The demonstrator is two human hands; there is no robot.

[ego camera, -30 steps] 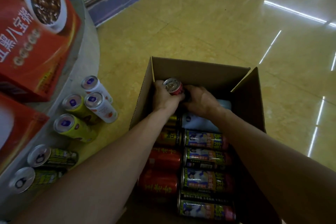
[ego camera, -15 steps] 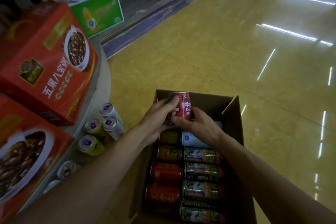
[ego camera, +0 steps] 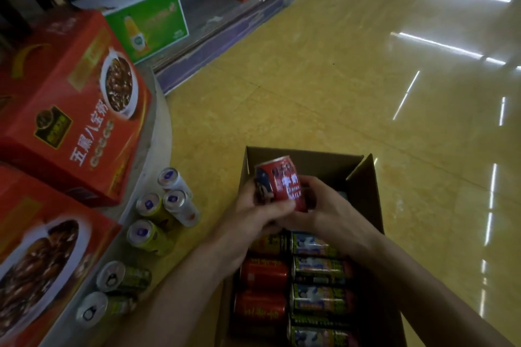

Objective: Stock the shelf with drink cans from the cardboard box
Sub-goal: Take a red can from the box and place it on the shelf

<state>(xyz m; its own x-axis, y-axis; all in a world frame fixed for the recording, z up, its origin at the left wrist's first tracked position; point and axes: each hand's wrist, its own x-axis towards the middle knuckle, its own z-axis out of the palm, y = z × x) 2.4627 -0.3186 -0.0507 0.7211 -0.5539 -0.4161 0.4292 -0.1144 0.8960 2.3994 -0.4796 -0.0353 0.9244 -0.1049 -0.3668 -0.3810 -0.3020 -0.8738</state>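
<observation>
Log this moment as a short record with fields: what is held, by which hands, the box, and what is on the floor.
held item: red can, upright, above the box
hands: left hand and right hand, both gripping the can
box: cardboard box, open, cans lying in two rows inside
floor: loose cans beside the shelf base
shelf: red cartons

One red can (ego camera: 282,184) is held above the cardboard box (ego camera: 363,175). Inside it lie three red cans (ego camera: 263,272) on the left and four dark-labelled cans (ego camera: 321,270) on the right (others may be hidden). Six cans (ego camera: 146,235) sit at the shelf (ego camera: 162,132) edge, beside two red cartons (ego camera: 73,110).
</observation>
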